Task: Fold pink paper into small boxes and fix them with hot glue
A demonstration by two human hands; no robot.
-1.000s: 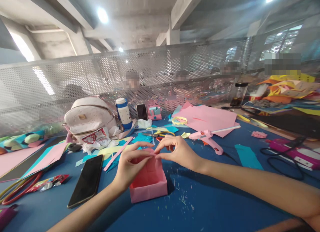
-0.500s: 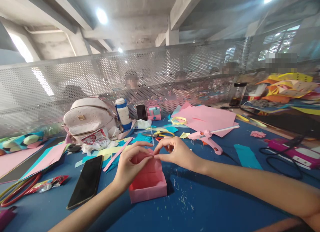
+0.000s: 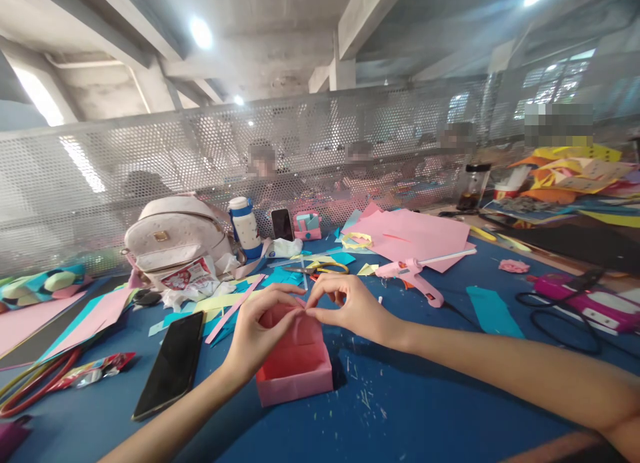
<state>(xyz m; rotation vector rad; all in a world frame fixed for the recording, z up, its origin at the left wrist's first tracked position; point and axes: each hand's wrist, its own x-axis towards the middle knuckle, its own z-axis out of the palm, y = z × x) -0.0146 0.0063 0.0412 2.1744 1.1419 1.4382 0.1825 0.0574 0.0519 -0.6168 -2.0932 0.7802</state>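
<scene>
A pink paper box (image 3: 296,387) stands on the blue table, its open top facing up and its raised flap at the far side. My left hand (image 3: 263,330) pinches the upper edge of that flap between thumb and fingers. From the other side my right hand (image 3: 350,306) pinches the same edge, thumb tip close to the left one. The fingertips hide exactly how the paper lies there. Beyond my right hand lies a pink glue gun (image 3: 411,276). Scissors with yellow-orange handles (image 3: 333,268) rest among paper scraps behind the hands.
A black phone (image 3: 170,363) lies left of the box. Farther back stand a white backpack (image 3: 177,233), a bottle (image 3: 245,226) and a small pink box (image 3: 307,226). Pink sheets (image 3: 425,233) lie at the back. A perforated screen (image 3: 210,156) borders the table, with people behind it.
Both hands keep their pinch on the flap of the pink paper box, almost unmoved. The whole view has shifted very slightly.
</scene>
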